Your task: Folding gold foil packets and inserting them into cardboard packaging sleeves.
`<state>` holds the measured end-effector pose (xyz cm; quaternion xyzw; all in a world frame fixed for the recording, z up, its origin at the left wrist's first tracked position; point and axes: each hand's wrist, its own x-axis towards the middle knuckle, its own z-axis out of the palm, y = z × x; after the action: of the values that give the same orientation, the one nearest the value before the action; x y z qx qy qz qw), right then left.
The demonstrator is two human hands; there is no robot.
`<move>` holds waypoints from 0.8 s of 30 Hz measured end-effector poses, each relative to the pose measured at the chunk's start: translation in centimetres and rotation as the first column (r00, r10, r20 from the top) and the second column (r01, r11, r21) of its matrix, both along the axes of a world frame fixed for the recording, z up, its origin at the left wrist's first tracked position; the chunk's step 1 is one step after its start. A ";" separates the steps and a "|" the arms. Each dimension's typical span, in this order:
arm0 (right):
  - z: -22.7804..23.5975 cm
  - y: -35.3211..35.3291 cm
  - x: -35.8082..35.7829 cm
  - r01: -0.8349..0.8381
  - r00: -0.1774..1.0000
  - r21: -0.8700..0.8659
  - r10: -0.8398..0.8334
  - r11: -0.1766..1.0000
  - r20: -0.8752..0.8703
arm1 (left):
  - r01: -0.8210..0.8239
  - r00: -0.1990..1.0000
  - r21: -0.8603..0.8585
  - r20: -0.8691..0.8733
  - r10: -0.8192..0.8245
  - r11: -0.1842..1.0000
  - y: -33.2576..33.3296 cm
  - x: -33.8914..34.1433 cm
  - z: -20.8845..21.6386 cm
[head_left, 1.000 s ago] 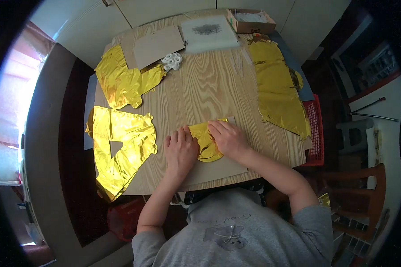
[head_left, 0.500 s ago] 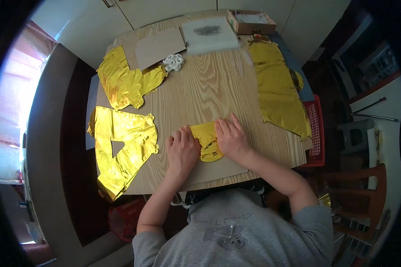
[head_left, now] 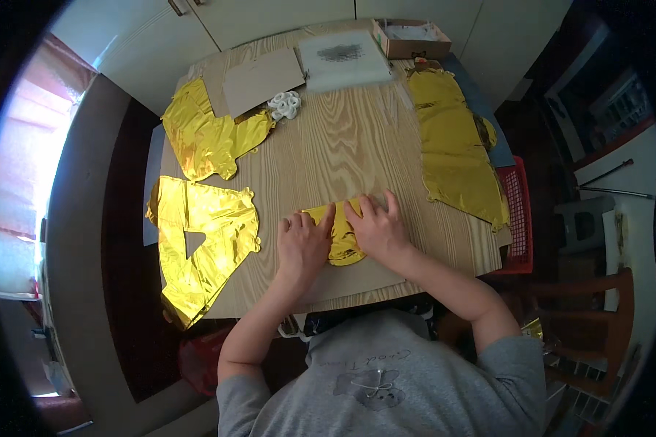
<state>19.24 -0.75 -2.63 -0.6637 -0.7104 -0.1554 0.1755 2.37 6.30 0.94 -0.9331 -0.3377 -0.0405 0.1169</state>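
Observation:
A folded gold foil balloon [head_left: 345, 249], flat and shiny, lies on a cardboard sheet [head_left: 364, 280] at the table's near edge. My left hand [head_left: 302, 244] rests on its left side, thumb stretched out along the foil and fingers bent and a little apart. From the right, my right hand [head_left: 379, 229] presses on the upper right part with spread fingers. Both hands are open and hide the balloon's sides. To the left lies a flat gold foil balloon with a triangular hole [head_left: 233, 222].
Another flat gold balloon [head_left: 204, 138] lies far left, beside white rings [head_left: 284, 105] and a cardboard piece [head_left: 262, 81]. More gold foil [head_left: 455, 146] lies right, near a red basket [head_left: 517, 218]. A white sheet with a dark smudge [head_left: 342, 58] and a box [head_left: 412, 47] stand behind.
My fingers have come off the folded balloon's top edge and down onto its surface. The left thumb now stretches across the foil, and the right fingers are more spread.

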 end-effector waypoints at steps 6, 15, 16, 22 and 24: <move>0.0 0.2 -0.2 0.016 1.000 -0.110 -0.016 0.994 -0.005 | -0.002 0.999 -0.010 -0.033 0.002 1.000 0.1 0.2 0.4; 0.7 0.4 -0.8 0.047 0.998 -0.175 -0.040 0.984 0.043 | 0.003 0.999 0.026 -0.045 -0.002 1.000 0.2 0.4 0.5; 0.7 0.4 -0.8 0.049 0.998 -0.175 -0.043 0.983 0.041 | -0.003 0.998 0.019 -0.056 0.004 1.000 0.1 0.4 0.5; 0.0 0.6 -0.7 0.040 0.998 -0.123 -0.034 0.992 0.052 | -0.039 0.996 0.036 -0.084 0.042 0.999 0.0 0.4 0.3; 0.0 0.6 -0.6 0.046 0.996 -0.127 -0.036 0.991 0.076 | -0.020 0.997 0.075 -0.077 0.026 0.997 0.2 0.2 0.0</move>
<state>18.59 -0.14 -2.61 -0.6819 -0.7110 -0.1373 0.1031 2.56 6.47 0.95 -0.9251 -0.3418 -0.0154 0.1649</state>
